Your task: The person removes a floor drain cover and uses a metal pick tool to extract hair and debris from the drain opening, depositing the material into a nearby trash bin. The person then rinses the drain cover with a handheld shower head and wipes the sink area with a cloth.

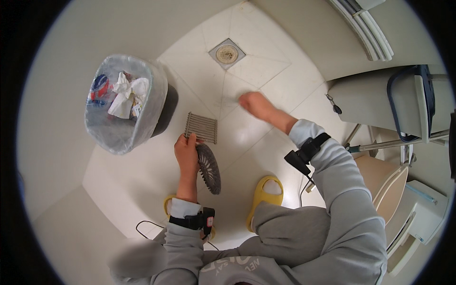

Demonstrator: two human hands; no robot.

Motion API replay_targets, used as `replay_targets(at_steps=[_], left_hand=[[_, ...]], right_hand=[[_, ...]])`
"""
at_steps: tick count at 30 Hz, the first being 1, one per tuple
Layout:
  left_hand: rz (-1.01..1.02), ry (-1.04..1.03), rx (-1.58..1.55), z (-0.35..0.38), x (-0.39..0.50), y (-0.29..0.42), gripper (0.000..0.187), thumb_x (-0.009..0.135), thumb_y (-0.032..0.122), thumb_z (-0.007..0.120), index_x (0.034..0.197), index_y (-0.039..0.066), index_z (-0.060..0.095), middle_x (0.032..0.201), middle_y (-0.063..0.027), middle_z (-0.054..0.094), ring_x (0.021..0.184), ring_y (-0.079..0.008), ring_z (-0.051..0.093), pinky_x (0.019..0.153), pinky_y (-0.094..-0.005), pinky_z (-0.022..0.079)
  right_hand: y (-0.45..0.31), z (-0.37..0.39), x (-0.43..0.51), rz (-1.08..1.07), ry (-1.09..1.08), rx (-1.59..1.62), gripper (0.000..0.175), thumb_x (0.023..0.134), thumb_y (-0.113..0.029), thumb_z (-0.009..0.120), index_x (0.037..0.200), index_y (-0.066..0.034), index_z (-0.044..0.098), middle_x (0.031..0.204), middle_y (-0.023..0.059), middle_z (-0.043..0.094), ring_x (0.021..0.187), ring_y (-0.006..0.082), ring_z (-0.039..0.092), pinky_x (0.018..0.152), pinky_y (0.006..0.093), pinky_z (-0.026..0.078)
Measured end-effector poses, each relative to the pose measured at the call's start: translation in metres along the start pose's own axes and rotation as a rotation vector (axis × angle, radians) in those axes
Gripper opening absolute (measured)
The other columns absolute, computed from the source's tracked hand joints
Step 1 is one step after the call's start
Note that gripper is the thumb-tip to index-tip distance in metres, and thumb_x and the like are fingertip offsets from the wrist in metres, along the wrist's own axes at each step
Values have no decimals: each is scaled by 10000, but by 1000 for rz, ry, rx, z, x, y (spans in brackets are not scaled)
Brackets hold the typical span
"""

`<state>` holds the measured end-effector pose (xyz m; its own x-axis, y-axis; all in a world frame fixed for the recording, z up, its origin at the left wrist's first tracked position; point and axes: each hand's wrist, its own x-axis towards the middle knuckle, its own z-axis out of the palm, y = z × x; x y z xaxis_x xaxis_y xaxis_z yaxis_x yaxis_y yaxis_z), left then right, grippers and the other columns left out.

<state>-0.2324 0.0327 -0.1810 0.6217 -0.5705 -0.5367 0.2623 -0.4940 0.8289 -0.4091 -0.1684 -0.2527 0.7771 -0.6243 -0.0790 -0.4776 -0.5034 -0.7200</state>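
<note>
My left hand (187, 149) is closed on a square slatted metal drain grate (201, 127) and a dark round drain cover (209, 169) with a slotted pattern and a fuzzy grey rim. The grate points away from me and the round piece hangs on the hand's right side. My right hand (257, 105), slightly blurred, is low over the floor tiles with its fingers curled; whether anything is between them cannot be told. Beyond it lies a square floor drain (227, 53) with a round strainer in its metal frame.
A lined trash bin (162, 107) holding crumpled tissues and wrappers stands left against the wall. On the right are a grey container (374, 99), metal tubing, a beige bin (379, 178) and a white plastic box (424, 210). Yellow slippers (258, 203) are on my feet; cables trail near my arms.
</note>
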Motion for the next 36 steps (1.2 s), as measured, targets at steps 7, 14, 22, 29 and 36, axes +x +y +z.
replay_targets(at_steps=[7, 14, 22, 29, 36], left_hand=[[-11, -22, -37, 2, 0, -3, 126, 876, 116, 513, 824, 11, 561, 705, -57, 598, 563, -83, 485, 505, -232, 386], [-16, 9, -10, -3, 0, 2, 138, 879, 121, 513, 808, 10, 553, 704, -60, 596, 559, -87, 482, 500, -237, 386], [25, -6, 4, -5, 1, -1, 153, 869, 125, 521, 789, -2, 551, 690, -67, 600, 561, -96, 492, 524, -239, 394], [-9, -17, -24, 2, -3, 0, 150, 874, 133, 524, 790, 10, 541, 692, -66, 595, 545, -87, 473, 502, -230, 382], [-16, 10, 2, -5, -3, 5, 159, 855, 111, 523, 766, -19, 550, 676, -80, 609, 588, -109, 531, 569, -251, 419]], right_hand=[[26, -29, 24, 259, 86, -119, 159, 760, -132, 512, 733, -18, 620, 778, 217, 600, 728, 402, 559, 685, 460, 447], [-5, 2, -22, -27, -152, -38, 99, 791, -113, 560, 833, -29, 591, 845, 176, 588, 799, 366, 543, 715, 420, 450], [38, -81, -62, -46, -231, -304, 87, 810, -131, 528, 852, -63, 559, 836, 131, 543, 789, 318, 558, 654, 404, 472], [12, -31, 5, -111, -164, -386, 139, 825, -158, 520, 904, -60, 579, 850, 126, 559, 746, 315, 567, 638, 399, 473], [12, -26, 25, 174, -48, -306, 163, 813, -160, 532, 763, -12, 578, 799, 179, 584, 766, 373, 548, 702, 433, 449]])
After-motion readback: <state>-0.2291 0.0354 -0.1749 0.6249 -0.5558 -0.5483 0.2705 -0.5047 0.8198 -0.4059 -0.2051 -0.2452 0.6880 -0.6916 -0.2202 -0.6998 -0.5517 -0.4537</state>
